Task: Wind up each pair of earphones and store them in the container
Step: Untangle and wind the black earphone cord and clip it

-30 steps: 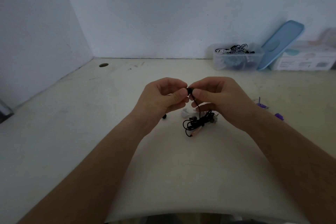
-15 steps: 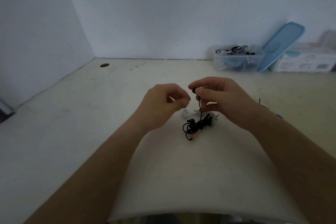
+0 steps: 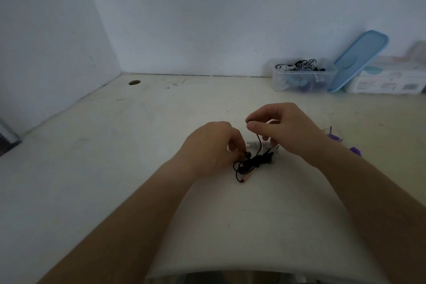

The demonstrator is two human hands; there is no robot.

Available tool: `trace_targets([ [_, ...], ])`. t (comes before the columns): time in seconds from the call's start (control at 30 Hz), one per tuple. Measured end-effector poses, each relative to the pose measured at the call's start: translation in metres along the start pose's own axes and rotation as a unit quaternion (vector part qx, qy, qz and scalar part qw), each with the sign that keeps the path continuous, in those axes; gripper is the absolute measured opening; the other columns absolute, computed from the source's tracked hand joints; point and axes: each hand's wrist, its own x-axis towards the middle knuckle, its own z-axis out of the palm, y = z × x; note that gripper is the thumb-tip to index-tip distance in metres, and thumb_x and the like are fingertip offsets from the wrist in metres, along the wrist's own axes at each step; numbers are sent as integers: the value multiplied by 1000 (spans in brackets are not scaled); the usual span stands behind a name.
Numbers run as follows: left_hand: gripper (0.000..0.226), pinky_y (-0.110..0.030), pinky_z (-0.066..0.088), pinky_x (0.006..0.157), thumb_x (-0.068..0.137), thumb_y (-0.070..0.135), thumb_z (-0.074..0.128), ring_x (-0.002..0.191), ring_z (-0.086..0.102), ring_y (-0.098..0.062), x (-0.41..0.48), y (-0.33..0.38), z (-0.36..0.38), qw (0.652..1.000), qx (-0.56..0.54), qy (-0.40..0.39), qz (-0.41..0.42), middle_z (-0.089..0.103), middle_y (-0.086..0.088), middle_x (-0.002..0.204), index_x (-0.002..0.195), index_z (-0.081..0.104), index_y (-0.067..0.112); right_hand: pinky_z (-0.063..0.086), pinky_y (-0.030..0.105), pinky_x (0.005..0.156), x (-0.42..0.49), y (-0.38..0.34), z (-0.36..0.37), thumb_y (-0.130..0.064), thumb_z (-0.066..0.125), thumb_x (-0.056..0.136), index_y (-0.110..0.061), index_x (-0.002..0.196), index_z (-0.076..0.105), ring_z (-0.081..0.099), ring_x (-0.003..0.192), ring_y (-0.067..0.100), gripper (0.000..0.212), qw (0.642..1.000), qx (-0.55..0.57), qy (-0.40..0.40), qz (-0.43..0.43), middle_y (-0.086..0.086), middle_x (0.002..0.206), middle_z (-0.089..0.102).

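A tangled pair of black earphones [image 3: 252, 162] lies on the cream table [image 3: 115, 157] in front of me. My right hand [image 3: 281, 129] pinches one earbud above the bundle, and a thin black cord hangs from it down to the tangle. My left hand [image 3: 212, 145] is low on the table with curled fingers pinching the other earbud at the bundle's left edge. A white pair of earphones [image 3: 255, 144] lies just behind the black ones, partly hidden by my right hand. The clear container [image 3: 302, 76] with several wound earphones stands at the back right.
A blue lid [image 3: 359, 57] leans on the container's right side against a white box [image 3: 389, 80]. Purple earphone parts [image 3: 334, 137] lie on the table to the right of my right hand. A round hole [image 3: 134, 82] is in the table's far left corner.
My hands have parted. The left hand let go of the earbud held together with the right, dropped to the table and took the other earbud; the right hand stayed raised.
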Motion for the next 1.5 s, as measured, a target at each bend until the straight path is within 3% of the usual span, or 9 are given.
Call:
trace_targets([
  [0.2,6,-23,44,72,84,34,74,80,54,-3,0,-14,-7,996,-48,70,-17,57,14,86,87,68,36,41,7,57,1,6,2,-30,74,84,-34,90,71,61,62,-3,8,985,-168,-20,-31,-16,78,70],
  [0.5,13,-6,34,65,83,26,75,75,50,12,1,-18,-7,987,-110,109,-46,62,16,78,82,69,38,40,5,62,-2,1,5,-28,70,88,-38,90,73,57,69,-5,11,969,-219,-81,-74,-21,77,66],
  [0.63,13,-9,34,59,79,22,80,62,50,9,0,-15,-9,975,-176,127,-50,62,14,70,79,72,32,41,7,58,1,1,6,-18,56,93,-33,102,73,61,70,-3,25,984,-164,-49,-39,-18,83,70],
  [0.77,13,-10,34,54,78,19,81,48,45,0,2,-15,-7,958,-241,144,-63,64,13,68,78,75,31,42,8,59,0,-3,11,-27,65,90,-33,94,73,62,69,0,11,991,-117,-28,-62,-19,77,71],
  [0.83,11,-9,34,52,78,19,81,45,43,0,2,-15,-6,953,-262,141,-65,65,13,67,78,76,29,45,13,60,-1,-3,14,-21,70,86,-32,87,74,62,64,2,11,992,-103,-18,-68,-20,70,69],
  [0.97,10,-10,39,56,78,20,82,50,45,0,1,-22,-12,946,-280,144,-75,72,12,74,78,77,28,51,21,59,0,0,15,-16,72,85,-28,83,72,61,59,3,12,996,-72,0,-62,-13,69,71],
  [1.13,8,-7,40,58,79,19,81,52,49,3,1,-26,-15,954,-250,142,-84,73,9,79,79,77,27,44,7,63,-2,1,20,-25,73,85,-30,93,72,62,69,2,10,989,-131,-19,-62,-17,74,69],
  [1.3,10,-6,38,62,83,22,75,67,54,16,-4,-39,-24,983,-105,99,-109,69,18,81,85,75,31,37,0,64,-1,1,20,-17,67,88,-29,95,74,60,72,-1,16,974,-213,-18,-71,-21,75,62],
  [1.5,13,-21,44,65,73,32,84,67,55,2,-9,-37,-25,992,-51,28,-115,67,14,77,81,74,32,38,1,62,0,-1,14,-28,76,85,-25,96,78,54,67,-6,12,962,-258,-66,-63,-19,72,58],
])
